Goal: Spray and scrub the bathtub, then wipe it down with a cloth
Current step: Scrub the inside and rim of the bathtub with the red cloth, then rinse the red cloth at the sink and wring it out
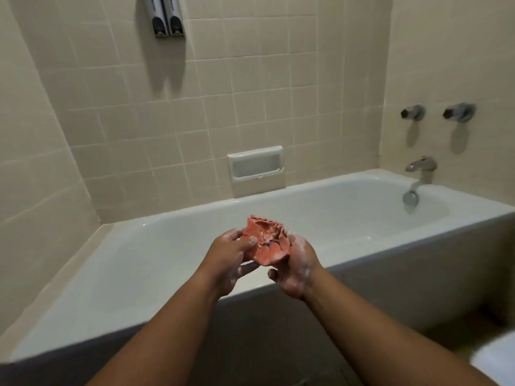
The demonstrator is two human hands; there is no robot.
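Observation:
A worn, crumpled orange-red scrub sponge (266, 242) is held between both hands above the near rim of the white bathtub (139, 277). My left hand (230, 260) grips its left side, thumb on top. My right hand (295, 267) cups its right side and underside and is covered in soap foam. The tub runs from lower left to upper right and looks bare inside. No spray bottle or wiping cloth is in view.
A chrome spout (418, 174) and two chrome taps (413, 112) are on the right wall. A recessed soap dish (255, 165) sits in the back tiles, with two wall dispensers (164, 16) above. A white object (498, 355) shows at the lower right corner.

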